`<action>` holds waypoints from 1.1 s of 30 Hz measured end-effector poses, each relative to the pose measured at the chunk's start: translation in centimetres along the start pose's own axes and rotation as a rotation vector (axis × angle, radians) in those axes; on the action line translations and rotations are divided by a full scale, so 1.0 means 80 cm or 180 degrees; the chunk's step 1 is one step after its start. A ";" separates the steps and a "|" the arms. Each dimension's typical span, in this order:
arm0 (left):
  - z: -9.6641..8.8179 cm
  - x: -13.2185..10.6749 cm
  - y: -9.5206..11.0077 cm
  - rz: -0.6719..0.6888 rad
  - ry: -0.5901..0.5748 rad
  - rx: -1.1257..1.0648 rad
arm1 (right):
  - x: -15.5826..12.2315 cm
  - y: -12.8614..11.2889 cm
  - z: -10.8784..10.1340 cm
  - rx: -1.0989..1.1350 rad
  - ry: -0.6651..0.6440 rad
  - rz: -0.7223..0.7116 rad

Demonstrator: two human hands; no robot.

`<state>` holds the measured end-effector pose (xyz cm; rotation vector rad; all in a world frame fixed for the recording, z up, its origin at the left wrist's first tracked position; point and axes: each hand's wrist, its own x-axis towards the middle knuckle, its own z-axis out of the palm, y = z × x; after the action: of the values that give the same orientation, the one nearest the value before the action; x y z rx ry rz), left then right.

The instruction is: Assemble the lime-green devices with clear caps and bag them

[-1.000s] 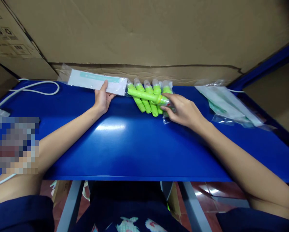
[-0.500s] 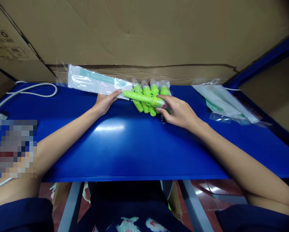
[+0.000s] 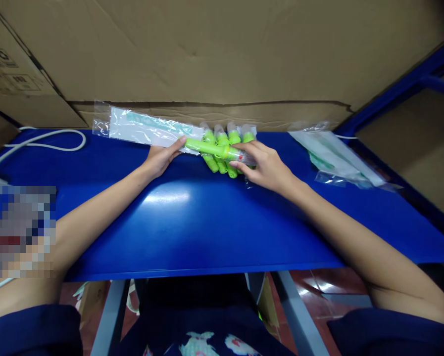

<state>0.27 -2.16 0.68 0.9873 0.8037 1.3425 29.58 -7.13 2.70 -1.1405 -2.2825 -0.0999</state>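
Note:
My left hand (image 3: 165,157) is closed, its thumb pressing at the near edge of a clear plastic packet (image 3: 147,127) with a white and teal card inside. The left end of a lime-green tube (image 3: 205,146) meets that thumb. Curled around the tube's clear right end is my right hand (image 3: 264,164), thumb below and fingers above. A yellow band and a red spot show on the tube. Beneath and behind it lie several similar green tubes (image 3: 222,165) with clear ends, side by side on the blue table (image 3: 170,232). The fingertips of my left hand are partly hidden.
More flat plastic packets with white and green cards (image 3: 336,155) lie at the right. A white cable (image 3: 66,131) loops at the left. Cardboard (image 3: 192,54) stands upright along the back, and a blue frame (image 3: 403,81) rises at the right.
The green tube's banded end and my right hand have shifted slightly left, and more of the clear end shows. The packet has moved a little to the right. Both hands keep their hold.

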 end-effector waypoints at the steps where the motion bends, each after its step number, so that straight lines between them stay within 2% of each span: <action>1: 0.000 0.000 -0.001 -0.0006 -0.0059 -0.0003 | 0.004 -0.002 -0.001 -0.0040 0.0014 0.0005; 5: 0.001 0.000 -0.004 0.0047 -0.0181 -0.0091 | 0.015 -0.014 0.002 -0.0168 0.0166 0.0022; 12: -0.002 0.006 -0.004 0.0010 -0.0096 -0.0278 | 0.036 -0.028 0.013 -0.0373 0.0545 0.0125; 19: 0.000 0.005 0.000 0.0000 -0.0048 -0.0398 | 0.059 -0.031 0.025 -0.0391 0.0402 0.0326; 24: 0.005 0.000 0.003 -0.0110 0.0086 -0.0429 | 0.078 -0.034 0.039 -0.0259 0.0354 0.0203; 33: 0.006 0.002 0.008 -0.0157 0.0253 -0.0654 | 0.098 -0.026 0.058 0.0060 0.0571 0.0099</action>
<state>0.49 -2.05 1.45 0.7529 0.7286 1.3982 22.18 -1.44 3.42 -1.1106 -2.1032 -0.1617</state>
